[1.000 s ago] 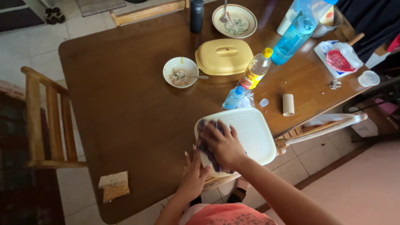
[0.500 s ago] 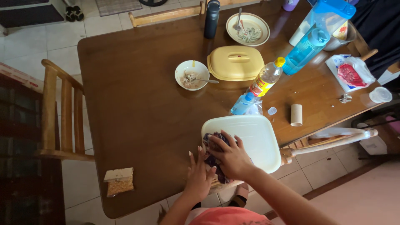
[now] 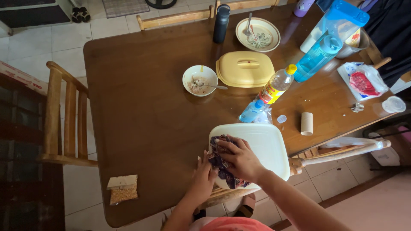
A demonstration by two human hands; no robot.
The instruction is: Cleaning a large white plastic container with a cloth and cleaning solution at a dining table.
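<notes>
At the desk's (image 3: 141, 124) near edge, my right hand (image 3: 242, 160) presses a dark patterned cloth (image 3: 222, 164) onto the cream lid (image 3: 265, 147); my left hand (image 3: 202, 177), fingers spread, steadies its edge. Wiping looks partway done; most of the lid remains.

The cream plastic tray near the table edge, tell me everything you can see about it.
The cream tray is squarish with rounded corners and a raised rim, and looks like smooth plastic. It lies flat at the wooden table's near edge. The right hand presses a dark patterned cloth onto it; the left hand rests at its left side.
</notes>
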